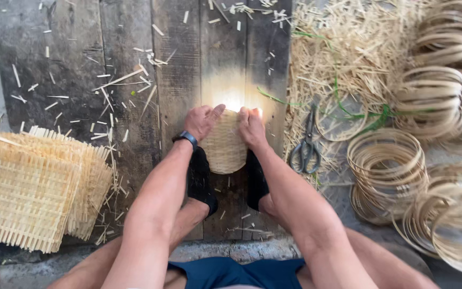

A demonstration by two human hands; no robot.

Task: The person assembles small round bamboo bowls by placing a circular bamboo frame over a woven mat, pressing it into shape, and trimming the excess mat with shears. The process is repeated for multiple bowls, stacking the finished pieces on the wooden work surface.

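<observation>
You're sitting over a dark weathered plank floor (70,64) littered w/ pale bamboo offcuts. No packages, labels or signs in view. On the right, a big loose heap of straw-coloured bamboo slivers (343,48), w/ a few green strips running through it. Right of that, stacks of round tan bamboo hoops (386,160) run top to bottom along the right edge. On the left, a pile of flat square woven bamboo mats (25,187), fringed edges, lying just beside your left leg.

Centre: the small round pale woven bamboo basket (224,150), wedged between your two black-socked feet (200,179). Its long axis runs away from you, up the planks; which end is the mouth you can't tell, glare hides the far end.

Your left hand (201,120) lies on the basket's upper left, fingers spread, thumb out toward the middle; black wristband on that wrist. Your right hand (252,127) presses on the upper right, fingers curled tight over the far rim.

Dark metal scissors (306,144) lie just right of your right forearm, handles toward you, at the heap's edge.

Open room: bare planks ahead and to the upper left; the right side is crowded.
</observation>
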